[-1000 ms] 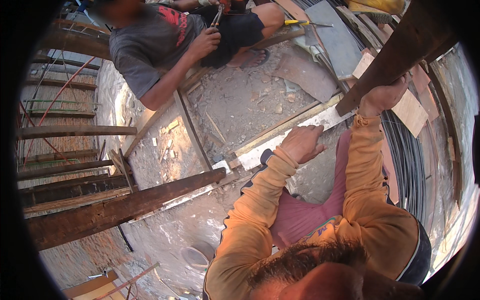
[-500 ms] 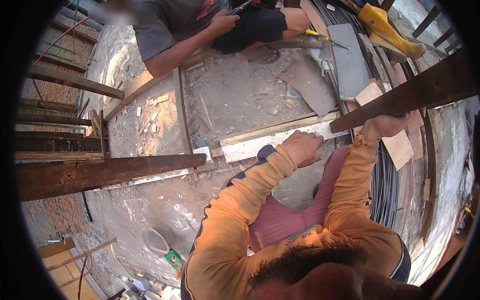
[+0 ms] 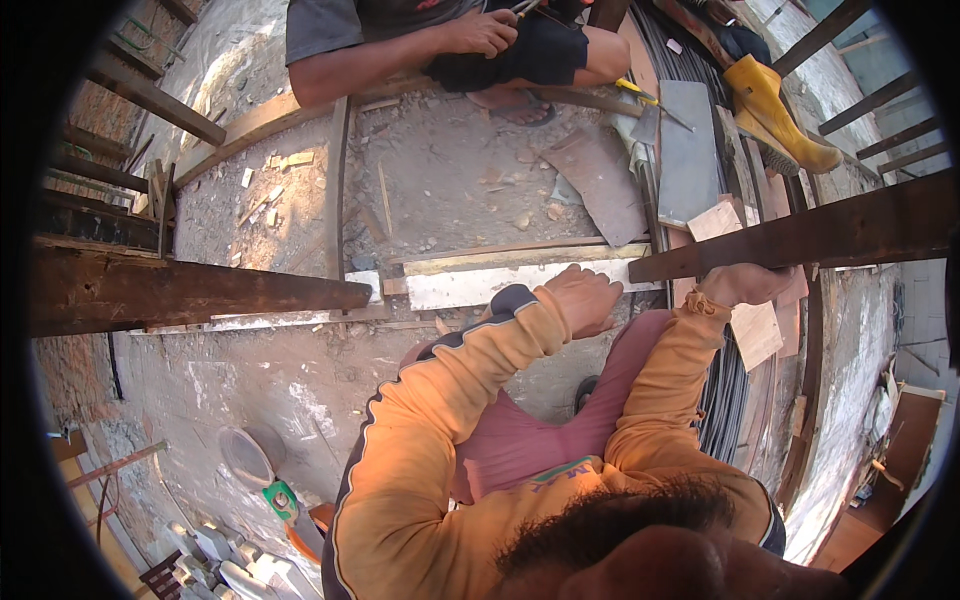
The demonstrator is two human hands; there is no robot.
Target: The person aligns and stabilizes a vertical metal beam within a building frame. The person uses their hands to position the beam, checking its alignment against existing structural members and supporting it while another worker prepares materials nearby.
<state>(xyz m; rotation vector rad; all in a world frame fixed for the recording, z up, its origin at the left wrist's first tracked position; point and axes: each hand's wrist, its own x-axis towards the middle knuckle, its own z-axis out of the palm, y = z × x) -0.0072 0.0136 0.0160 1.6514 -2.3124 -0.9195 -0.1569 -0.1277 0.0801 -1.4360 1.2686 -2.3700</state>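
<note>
My left hand [image 3: 583, 301] hangs over the near edge of a white-faced board [image 3: 470, 286], fingers loosely bent and apart, with nothing visible in them. Whether it touches the board I cannot tell. My right hand [image 3: 742, 285] is close against the lower side of a dark wooden beam [image 3: 830, 232], which partly hides its fingers. Whether it grips the beam cannot be seen. Both forearms, in orange sleeves [image 3: 450, 390], reach forward past my bent knees in reddish trousers [image 3: 540, 440].
Another dark beam [image 3: 200, 295] juts in from the left. Across the dirt-filled frame sits a person [image 3: 430, 45]. Yellow boots [image 3: 765, 110], a grey panel [image 3: 688, 150], a yellow-handled tool [image 3: 640, 93] and black rods [image 3: 730, 400] lie right. A bucket [image 3: 248, 457] and green-handled tool [image 3: 280, 497] stand left.
The view has turned and shifted, so most things sit farther left. My hands keep nearly the same places by the board and the beam. The other person's hand has shifted slightly at the tool.
</note>
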